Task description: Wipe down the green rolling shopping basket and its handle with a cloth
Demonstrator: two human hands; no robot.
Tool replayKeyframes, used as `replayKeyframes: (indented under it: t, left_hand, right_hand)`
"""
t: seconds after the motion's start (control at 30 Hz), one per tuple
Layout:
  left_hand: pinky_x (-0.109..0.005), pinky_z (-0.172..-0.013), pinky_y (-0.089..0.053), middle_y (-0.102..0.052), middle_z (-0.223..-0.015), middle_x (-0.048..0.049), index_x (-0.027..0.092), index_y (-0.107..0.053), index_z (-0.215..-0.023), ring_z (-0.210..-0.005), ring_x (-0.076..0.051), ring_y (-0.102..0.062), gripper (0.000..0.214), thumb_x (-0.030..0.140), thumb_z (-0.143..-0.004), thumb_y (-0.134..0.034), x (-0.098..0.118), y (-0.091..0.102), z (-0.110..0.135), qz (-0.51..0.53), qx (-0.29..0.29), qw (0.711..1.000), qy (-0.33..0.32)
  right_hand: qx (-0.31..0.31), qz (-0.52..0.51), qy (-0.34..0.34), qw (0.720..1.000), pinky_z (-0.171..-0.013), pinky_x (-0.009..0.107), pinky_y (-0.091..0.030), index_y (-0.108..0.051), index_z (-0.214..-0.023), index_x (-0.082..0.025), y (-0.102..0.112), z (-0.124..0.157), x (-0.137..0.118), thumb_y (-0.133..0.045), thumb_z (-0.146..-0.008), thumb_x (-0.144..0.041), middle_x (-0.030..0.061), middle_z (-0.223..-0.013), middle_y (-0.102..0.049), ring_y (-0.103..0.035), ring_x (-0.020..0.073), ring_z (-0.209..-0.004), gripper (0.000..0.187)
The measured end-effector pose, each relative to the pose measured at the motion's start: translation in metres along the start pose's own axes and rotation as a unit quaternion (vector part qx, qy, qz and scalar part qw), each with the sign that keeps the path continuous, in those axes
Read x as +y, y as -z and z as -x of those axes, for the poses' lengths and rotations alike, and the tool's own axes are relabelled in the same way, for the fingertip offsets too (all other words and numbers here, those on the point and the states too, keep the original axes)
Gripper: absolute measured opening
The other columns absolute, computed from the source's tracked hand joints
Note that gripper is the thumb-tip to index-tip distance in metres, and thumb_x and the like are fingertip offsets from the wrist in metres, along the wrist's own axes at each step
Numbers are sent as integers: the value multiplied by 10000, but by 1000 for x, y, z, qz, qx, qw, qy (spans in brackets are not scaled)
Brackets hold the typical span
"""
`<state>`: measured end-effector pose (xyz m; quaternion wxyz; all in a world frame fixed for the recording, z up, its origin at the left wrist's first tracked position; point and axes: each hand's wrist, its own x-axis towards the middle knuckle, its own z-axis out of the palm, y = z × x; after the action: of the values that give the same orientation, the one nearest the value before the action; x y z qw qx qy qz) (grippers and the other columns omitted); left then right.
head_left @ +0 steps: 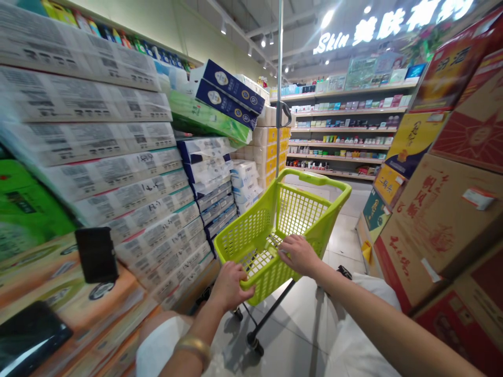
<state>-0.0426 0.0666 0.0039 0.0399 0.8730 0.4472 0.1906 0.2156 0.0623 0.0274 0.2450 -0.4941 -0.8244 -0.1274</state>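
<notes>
A lime-green plastic shopping cart [251, 230] on black wheeled legs stands in the aisle right in front of me, and its basket looks empty. My left hand [230, 287] is closed over the near rim at the cart's left corner; a gold bangle sits on that wrist. My right hand [298, 254] rests curled over the near rim further right, fingers pointing into the basket.
Stacked packs of tissue and toilet paper [129, 178] wall the left side. Large cardboard boxes [440, 220] with red print crowd the right. A metal pole [279, 78] rises behind the cart. Shelves of skin-care goods [346, 125] stand at the aisle's far end.
</notes>
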Motion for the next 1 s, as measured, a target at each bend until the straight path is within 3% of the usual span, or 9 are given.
replayKeyframes:
  t: [0.1,0.27,0.4,0.53,0.7,0.83,0.9,1.0]
  left_hand:
    - [-362,-839,-413,-619,-755,-28,209,-629,-591,-803,-205,-533,221,400,-691,-675,-5,5,0,-8,-22,1000,13]
    - [-410,-1027,-349,-648,-910,-53,222,-686,-836,-987,-246,-552,217,384,-699,-643,-2,18,3,-46,-53,996,56]
    - [-446,-1151,-187,-630,-1124,-70,219,-592,-1151,-1151,-246,-513,430,287,-726,-586,25,17,-3,-45,-19,996,71]
    - [-410,-1099,-293,-566,-1304,-111,170,-436,-1341,-1215,-253,-498,595,256,-760,-529,61,4,-20,3,-55,994,90]
    - [-397,-1020,-367,-579,-1256,-149,131,-446,-1314,-1216,-271,-502,555,245,-776,-516,78,-8,-30,-4,-75,989,124]
    - [-389,-1019,-368,-578,-1241,-137,130,-465,-1286,-1195,-260,-508,514,234,-784,-504,79,-11,-26,0,-62,991,115]
    - [-389,-1034,-353,-558,-1276,-139,127,-451,-1300,-1205,-261,-495,537,223,-775,-508,80,-13,-22,-1,-58,992,114]
    - [-376,-1019,-356,-567,-1257,-125,146,-464,-1278,-1179,-254,-503,526,206,-758,-513,82,-16,-19,-2,-43,993,111]
  right_hand:
    - [28,25,-42,998,-788,323,-344,-650,-810,-205,3,0,15,-530,-913,-265,48,-821,-627,-512,188,-834,169]
    - [49,2,-37,998,-822,332,-348,-644,-828,-214,-10,-2,-18,-523,-915,-272,48,-868,-635,-514,193,-867,160]
    - [50,-11,-21,998,-845,345,-356,-643,-856,-221,-19,-5,-38,-524,-909,-272,51,-885,-627,-507,203,-898,140]
    - [47,-6,-16,999,-834,333,-352,-639,-864,-221,-20,-7,-39,-526,-913,-280,46,-886,-627,-510,198,-891,137]
    - [32,21,5,999,-809,318,-339,-640,-866,-225,-12,-6,-15,-547,-906,-297,34,-875,-630,-518,183,-863,124]
    - [54,65,-57,995,-804,314,-327,-632,-789,-207,-2,-1,11,-559,-887,-254,40,-829,-618,-508,182,-837,130]
    - [69,70,-82,992,-817,322,-322,-627,-770,-202,-2,1,10,-561,-884,-249,43,-819,-614,-503,187,-842,140]
    - [74,37,-57,995,-827,328,-321,-626,-796,-211,-9,3,-14,-552,-893,-273,36,-833,-615,-500,189,-857,137]
